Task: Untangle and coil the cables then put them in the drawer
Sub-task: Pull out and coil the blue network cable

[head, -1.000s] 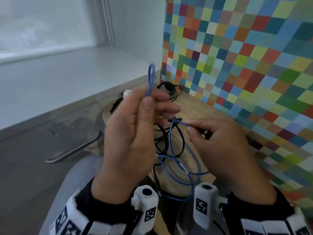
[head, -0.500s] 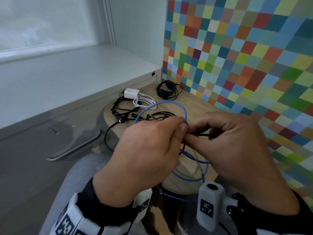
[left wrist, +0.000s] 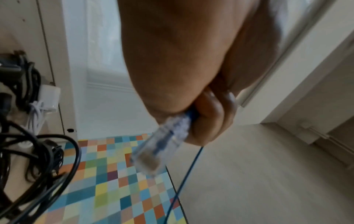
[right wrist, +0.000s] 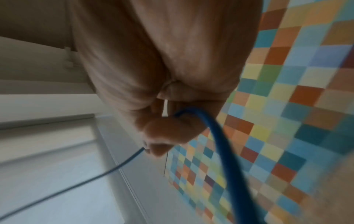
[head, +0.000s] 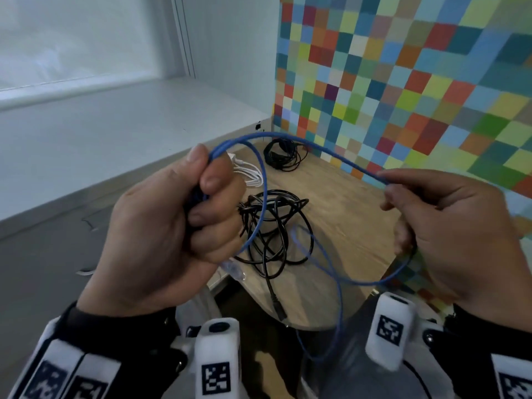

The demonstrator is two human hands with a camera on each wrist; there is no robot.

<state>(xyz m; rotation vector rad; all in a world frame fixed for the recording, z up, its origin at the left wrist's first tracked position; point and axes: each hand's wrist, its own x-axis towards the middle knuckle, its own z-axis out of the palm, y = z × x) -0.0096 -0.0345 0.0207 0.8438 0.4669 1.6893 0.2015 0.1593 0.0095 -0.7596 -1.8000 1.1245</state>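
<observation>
1. Here we have our left hand (head: 169,226) closed in a fist around the blue cable (head: 288,139), thumb up, gripping several turns of it together above the near-left edge of the wooden tabletop (head: 354,226).
2. We see the cable's clear plug (left wrist: 162,145) poking out below that fist; in the left wrist view it is blurred, with our curled fingers (left wrist: 212,115) wrapped round the cable just behind it.
3. Our right hand (head: 449,231) pinches the same blue cable between thumb and forefinger, off to the right in front of the coloured checkered wall (head: 417,82); the other fingers are loosely bent.
4. Between our two hands the cable arches up and across, and a second stretch runs from under the right hand in a low loop that hangs down past the table's front edge.
5. On the tabletop, below and between our hands, lies a tangled black cable (head: 273,231), one of its plugs reaching the near edge.
6. Farther back we see a small black coiled cable (head: 283,154) by the wall, and a white cable (head: 250,174) just beside our left hand, partly hidden by it.
7. The white sill (head: 115,119) runs along the left.
</observation>
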